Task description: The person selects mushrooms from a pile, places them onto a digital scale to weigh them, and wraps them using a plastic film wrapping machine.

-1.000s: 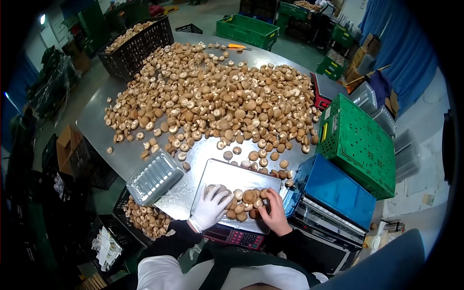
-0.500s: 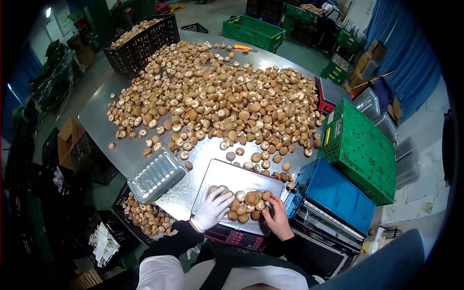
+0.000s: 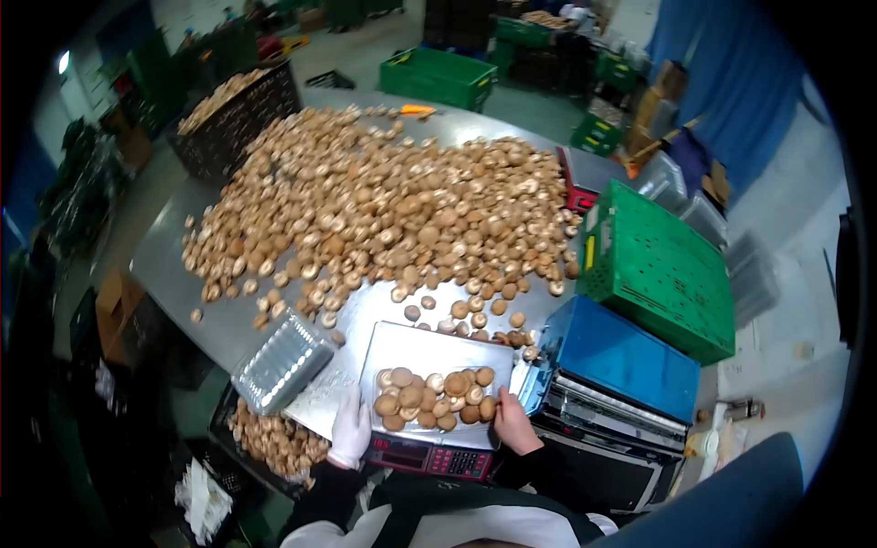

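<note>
Mushrooms [image 3: 428, 399]: batch grouped on scale [image 3: 438, 340], between hands | left hand [image 3: 350, 427]: fingers straight, seemingly empty | right hand [image 3: 517, 427]: at batch's end, grip can't tell | apparently left: big pile [image 3: 393, 201] beyond hands

White-gloved left hand [image 3: 350, 431], black sleeves [image 3: 331, 493], dark apron [image 3: 475, 498]

Shiny mtl tbl [image 3: 167, 245], matt mushrms [image 3: 411, 397]
</note>
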### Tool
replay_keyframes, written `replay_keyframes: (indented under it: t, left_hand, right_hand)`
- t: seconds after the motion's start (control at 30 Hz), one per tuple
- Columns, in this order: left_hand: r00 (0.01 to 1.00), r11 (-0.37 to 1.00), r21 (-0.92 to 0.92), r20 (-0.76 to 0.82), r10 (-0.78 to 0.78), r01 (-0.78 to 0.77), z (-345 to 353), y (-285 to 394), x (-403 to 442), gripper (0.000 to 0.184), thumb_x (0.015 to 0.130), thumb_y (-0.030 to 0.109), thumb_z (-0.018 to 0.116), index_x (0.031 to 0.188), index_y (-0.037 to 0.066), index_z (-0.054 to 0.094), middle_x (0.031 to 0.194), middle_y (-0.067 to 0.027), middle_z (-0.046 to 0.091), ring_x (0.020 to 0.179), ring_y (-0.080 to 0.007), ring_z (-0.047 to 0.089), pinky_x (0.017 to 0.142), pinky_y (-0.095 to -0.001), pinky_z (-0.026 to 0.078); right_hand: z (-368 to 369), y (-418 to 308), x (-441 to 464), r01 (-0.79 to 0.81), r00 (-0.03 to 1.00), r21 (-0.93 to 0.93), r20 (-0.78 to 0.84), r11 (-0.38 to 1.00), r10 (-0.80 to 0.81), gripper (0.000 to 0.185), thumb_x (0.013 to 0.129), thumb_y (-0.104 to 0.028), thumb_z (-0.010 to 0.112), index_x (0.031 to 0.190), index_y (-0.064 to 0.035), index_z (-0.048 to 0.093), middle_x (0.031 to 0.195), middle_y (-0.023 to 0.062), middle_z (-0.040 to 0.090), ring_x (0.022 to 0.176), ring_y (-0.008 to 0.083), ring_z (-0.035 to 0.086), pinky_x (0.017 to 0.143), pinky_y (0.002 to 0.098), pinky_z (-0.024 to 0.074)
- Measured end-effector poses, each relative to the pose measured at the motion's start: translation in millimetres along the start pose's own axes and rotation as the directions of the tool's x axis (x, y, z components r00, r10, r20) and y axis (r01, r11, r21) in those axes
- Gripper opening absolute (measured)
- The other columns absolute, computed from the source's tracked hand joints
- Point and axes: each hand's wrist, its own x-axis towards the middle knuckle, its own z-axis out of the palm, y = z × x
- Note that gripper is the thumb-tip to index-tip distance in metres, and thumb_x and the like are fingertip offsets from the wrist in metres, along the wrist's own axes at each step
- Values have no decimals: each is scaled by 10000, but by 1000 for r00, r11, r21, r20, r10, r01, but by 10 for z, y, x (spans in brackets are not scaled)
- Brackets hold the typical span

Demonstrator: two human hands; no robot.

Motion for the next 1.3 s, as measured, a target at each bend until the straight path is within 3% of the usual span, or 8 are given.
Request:
replay_keyframes:
  t: [0.17, 0.3, 0.47, 0.73, 0.9, 1.0, 1.17, 1.3]
  left_hand:
    - [995, 983, -180, 97, 0, 17, 187, -170, 52, 331, 909, 99, 473, 1187, -65, 550, 1020, -259, 606, 964, -408, 569, 864, -415, 446]
    - [996, 980, -177, -43, 82, -89, 289, -564, 144, 309, 907, 104, 539, 1145, -85, 592, 965, -160, 671, 853, -223, 631, 777, -335, 494]
    - [1000, 943, -333, 4, 22, -20, 23, 354, 351, 303, 911, 121, 552, 1141, -70, 603, 910, -136, 668, 779, -185, 623, 707, -308, 491]
    - [920, 896, -445, 357, 165, 12, 813, 1717, 456, 305, 912, 172, 600, 1139, -30, 628, 776, -41, 646, 592, -67, 567, 540, -211, 459]
    - [878, 862, -507, 403, 257, -19, 2086, 2223, 602, 266, 902, 150, 584, 1087, -30, 646, 817, -74, 670, 676, -103, 613, 623, -242, 499]
    - [852, 897, -307, 323, 412, -317, 2708, 2490, 723, 306, 840, 176, 614, 1067, -26, 656, 926, -185, 692, 841, -270, 674, 771, -343, 519]
    - [843, 910, -151, 344, 414, -385, 3228, 2927, 697, 299, 807, 185, 603, 1021, -9, 681, 934, -214, 680, 881, -321, 671, 802, -370, 520]
    - [841, 928, -136, 394, 371, -346, 3305, 2964, 663, 298, 812, 169, 600, 1037, -14, 668, 927, -216, 682, 872, -310, 675, 787, -354, 524]
  right_hand:
    - [182, 169, -55, -62, 997, 115, -29, 991, 66, 280, 895, -44, 456, 1154, 53, 500, 991, 293, 603, 935, 422, 599, 837, 427, 485]
    - [179, 85, -241, 17, 998, 201, -67, 979, -4, 191, 899, -44, 438, 1059, 45, 491, 863, 272, 582, 824, 402, 604, 750, 440, 494]
    - [-337, -71, -534, -131, 990, 573, 111, 809, 81, 231, 932, -60, 439, 1149, 16, 420, 834, 71, 554, 610, 125, 604, 543, 272, 517]
    - [-1745, 789, -935, -1, 989, 649, -112, 760, 97, 345, 938, -83, 489, 1258, 18, 408, 861, 53, 539, 614, 128, 611, 547, 265, 524]
    - [-2687, 1571, -1050, -33, 958, 505, -231, 862, 172, 337, 910, -51, 515, 1240, -2, 470, 834, 23, 520, 576, 104, 582, 491, 248, 503]
    - [-3057, 1982, -1068, -97, 928, 526, -260, 845, 268, 346, 906, -44, 507, 1247, 5, 479, 802, 21, 524, 572, 98, 576, 464, 247, 495]
    - [-3329, 2541, -1027, -85, 879, 128, -457, 988, 135, 291, 842, -111, 556, 1093, 32, 589, 881, 224, 651, 869, 366, 637, 733, 403, 503]
    - [-3311, 2652, -1078, -156, 921, 116, -342, 981, 187, 343, 824, -121, 535, 1125, 35, 584, 880, 213, 656, 877, 380, 626, 760, 440, 492]
